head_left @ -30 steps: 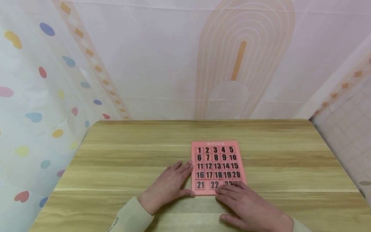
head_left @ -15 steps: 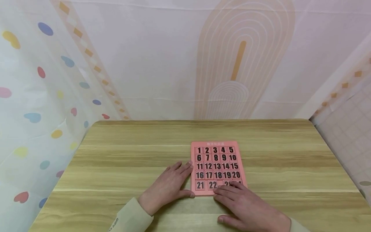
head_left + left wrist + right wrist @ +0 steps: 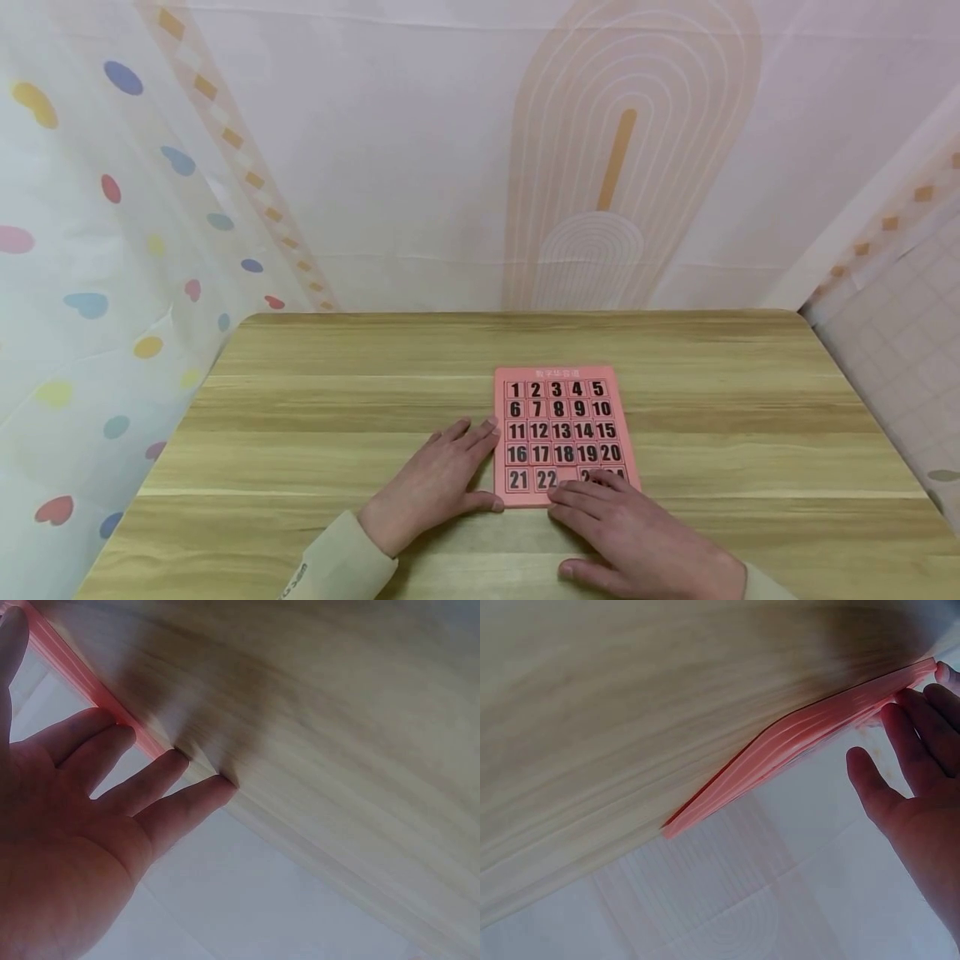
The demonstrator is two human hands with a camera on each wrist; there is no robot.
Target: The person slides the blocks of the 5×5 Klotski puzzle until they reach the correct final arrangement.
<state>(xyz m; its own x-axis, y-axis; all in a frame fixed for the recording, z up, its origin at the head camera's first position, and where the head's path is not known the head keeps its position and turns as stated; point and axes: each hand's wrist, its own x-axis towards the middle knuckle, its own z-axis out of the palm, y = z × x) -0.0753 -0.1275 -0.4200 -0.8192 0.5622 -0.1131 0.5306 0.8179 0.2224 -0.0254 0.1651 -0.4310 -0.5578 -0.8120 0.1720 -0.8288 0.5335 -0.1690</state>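
Note:
A pink number-sliding puzzle lies flat on the table, its tiles in rows from 1 at the top left. In the bottom row, the 22 tile sits beside the 21 tile, with a bare gap on its right. My right hand touches that row with extended fingertips, partly covering the tiles at its right. My left hand rests against the board's left side, fingers spread, thumb at the lower left corner. In the wrist views the puzzle's edge shows, with fingertips along it.
The wooden table extends around the board on every side. Behind it hangs a patterned cloth backdrop, and a dotted cloth hangs at the left.
The 22 tile has slid left toward the 21, opening a gap on its right. My right hand has shifted slightly left with it. The left hand has stayed in place.

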